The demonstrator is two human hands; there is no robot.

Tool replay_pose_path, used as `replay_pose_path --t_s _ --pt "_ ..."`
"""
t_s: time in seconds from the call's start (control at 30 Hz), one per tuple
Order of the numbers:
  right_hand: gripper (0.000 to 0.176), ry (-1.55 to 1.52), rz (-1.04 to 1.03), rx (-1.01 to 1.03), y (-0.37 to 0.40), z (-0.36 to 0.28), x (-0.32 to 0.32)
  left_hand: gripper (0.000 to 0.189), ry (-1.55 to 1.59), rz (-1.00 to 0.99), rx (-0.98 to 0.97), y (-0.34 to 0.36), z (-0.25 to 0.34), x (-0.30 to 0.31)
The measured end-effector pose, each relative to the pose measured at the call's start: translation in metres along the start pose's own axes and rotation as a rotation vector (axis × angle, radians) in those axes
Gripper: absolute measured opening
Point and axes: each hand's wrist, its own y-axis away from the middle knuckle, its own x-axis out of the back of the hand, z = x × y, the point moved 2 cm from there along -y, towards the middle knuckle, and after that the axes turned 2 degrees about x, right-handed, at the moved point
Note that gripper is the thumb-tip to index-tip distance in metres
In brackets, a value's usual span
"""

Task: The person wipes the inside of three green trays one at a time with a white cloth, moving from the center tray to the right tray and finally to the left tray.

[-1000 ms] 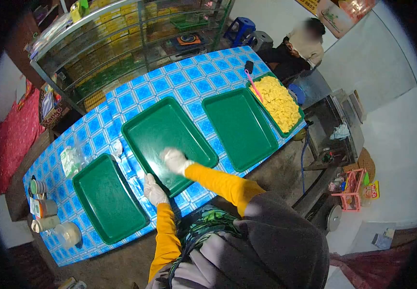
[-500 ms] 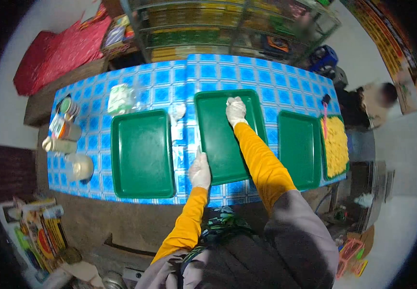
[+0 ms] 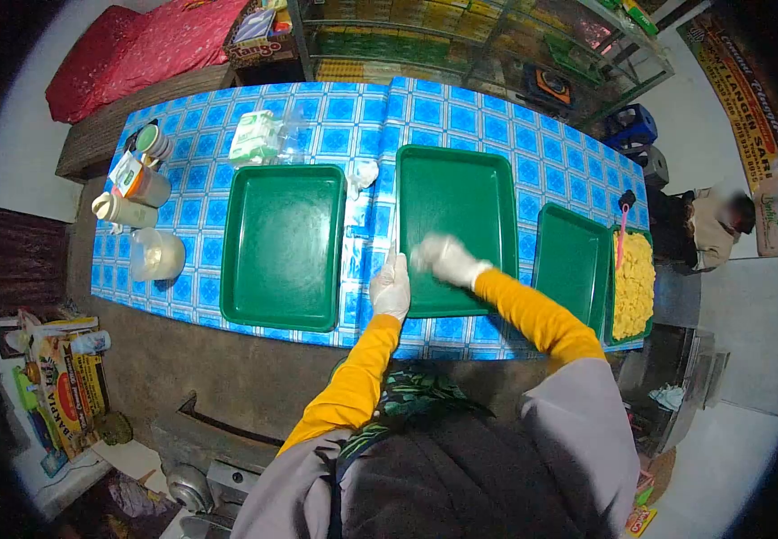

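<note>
A green tray (image 3: 456, 202) lies in front of me on the table. My left hand (image 3: 391, 289), in a white glove, grips its left rim near the front corner. My right hand (image 3: 450, 262), also gloved, is closed over the lower left part of the tray floor. Motion smears its fingers, and whatever is in them cannot be made out. To the left lies a second green tray (image 3: 283, 247). A crumpled white wad (image 3: 364, 173) sits between the two trays.
On the right stand another green tray (image 3: 571, 265) and a tray of yellow dough-like mass (image 3: 633, 287) with a pink-handled tool (image 3: 621, 242). Containers (image 3: 157, 256) line the left edge. A white packet (image 3: 259, 136) lies at the back. A person (image 3: 721, 225) is at far right.
My right hand has swept from the far part of the tray toward me and left, nearing my left hand. My left hand keeps its hold on the rim. The camera view has shifted.
</note>
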Motion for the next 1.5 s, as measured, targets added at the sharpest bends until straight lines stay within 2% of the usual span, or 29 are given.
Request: replay_pose_path --t_s 0.03,0.1,0.17,0.2,0.23,0.27,0.3,0.33,0.37,0.43,0.47,0.5,0.57,0.6,0.63,0.67,0.7,0.77,0.8,0.83,0.93,1.03,1.07,1.17,1.23,1.3,1.37,1.43,1.5 --pt "0.007 0.211 0.164 -0.133 -0.021 0.030 0.005 0.049 -0.025 0.000 -0.006 -0.002 0.001 0.002" --pt "0.009 0.149 0.410 -0.554 -0.057 0.079 0.031 0.048 -0.077 0.024 -0.054 -0.010 -0.010 0.002" --pt "0.007 0.234 0.291 -0.501 -0.084 0.072 0.027 0.047 -0.162 0.050 -0.147 -0.013 -0.023 -0.003" --pt "0.009 0.205 0.300 -0.184 -0.079 0.062 -0.004 0.048 -0.060 0.079 -0.168 -0.002 -0.006 -0.002" --pt "0.013 0.167 0.188 -0.138 -0.062 0.025 -0.014 0.048 -0.061 0.077 -0.166 -0.004 -0.008 -0.002" --pt "0.017 0.092 0.345 0.003 -0.037 0.004 -0.025 0.048 -0.022 0.060 -0.164 -0.009 -0.013 -0.004" --pt "0.018 0.078 0.331 0.054 -0.014 -0.012 -0.028 0.048 0.014 0.038 -0.159 -0.010 -0.020 -0.004" --pt "0.018 -0.032 0.249 0.175 0.006 -0.024 -0.028 0.041 0.106 0.033 -0.132 -0.013 -0.022 -0.007" --pt "0.017 -0.096 -0.101 0.012 0.017 -0.040 -0.025 0.041 0.044 0.030 -0.073 -0.017 -0.031 -0.008" --pt "0.012 -0.236 -0.172 0.100 0.030 -0.054 -0.045 0.042 -0.152 0.093 -0.133 -0.010 -0.015 -0.005" --pt "0.009 -0.322 -0.198 0.092 0.033 -0.049 -0.038 0.044 0.095 0.043 -0.137 -0.006 -0.012 -0.006" --pt "0.007 -0.415 -0.220 0.090 0.032 -0.050 -0.025 0.044 0.134 0.034 -0.090 -0.010 -0.021 -0.008" --pt "0.010 -0.213 -0.585 0.079 0.025 -0.036 0.012 0.045 0.037 0.074 -0.158 -0.018 -0.036 -0.010" --pt "0.016 -0.231 -0.755 -0.065 0.024 -0.020 0.033 0.045 0.036 0.073 -0.165 -0.019 -0.033 -0.011" --pt "0.015 -0.354 -0.595 0.025 0.029 0.019 0.033 0.045 0.044 0.078 -0.154 -0.018 -0.031 -0.011" --pt "0.008 -0.089 -0.476 0.024 0.021 0.039 0.052 0.045 0.052 0.083 -0.136 -0.014 -0.029 -0.011" --pt "0.009 0.084 -0.129 -0.019 0.015 0.071 0.058 0.044 0.077 0.042 -0.035 -0.011 -0.026 -0.010" --pt "0.014 0.392 0.126 -0.196 -0.012 0.106 0.086 0.047 0.091 0.028 -0.114 -0.006 -0.019 -0.009" --pt "0.016 0.443 -0.107 -0.415 -0.032 0.115 0.101 0.047 0.153 0.024 -0.134 -0.011 -0.028 -0.011" --pt "0.013 0.607 -0.028 -0.297 -0.027 0.127 0.097 0.047 0.153 0.031 -0.137 -0.013 -0.027 -0.013" --pt "0.009 0.702 -0.092 -0.124 0.010 0.120 0.089 0.046 0.076 0.114 -0.154 -0.010 -0.029 -0.012" --pt "0.008 0.701 -0.132 0.021 0.072 0.056 0.068 0.046 0.142 0.102 -0.083 -0.010 -0.028 -0.014" --pt "0.008 0.742 -0.152 -0.028 0.086 0.033 0.058 0.046 0.061 0.104 -0.084 -0.010 -0.028 -0.012" --pt "0.008 0.408 -0.158 -0.161 0.116 -0.005 0.028 0.044 0.016 0.161 -0.146 -0.014 -0.035 -0.014" --pt "0.007 0.251 -0.199 -0.391 0.114 -0.014 0.002 0.043 0.064 0.179 -0.134 -0.020 -0.049 -0.016" --pt "0.010 0.188 -0.069 -0.397 0.090 -0.041 -0.010 0.043 -0.036 0.222 -0.165 -0.012 -0.041 -0.013" --pt "0.013 -0.123 -0.062 -0.385 0.050 -0.060 -0.015 0.043 -0.071 0.207 -0.183 -0.010 -0.030 -0.011" --pt "0.010 -0.685 -0.286 -0.581 0.017 -0.061 0.000 0.050 -0.298 0.089 -0.081 -0.012 -0.024 -0.006" --pt "0.012 -0.959 -0.505 -0.650 -0.009 -0.058 0.036 0.054 -0.515 0.134 -0.243 -0.006 -0.010 0.006"
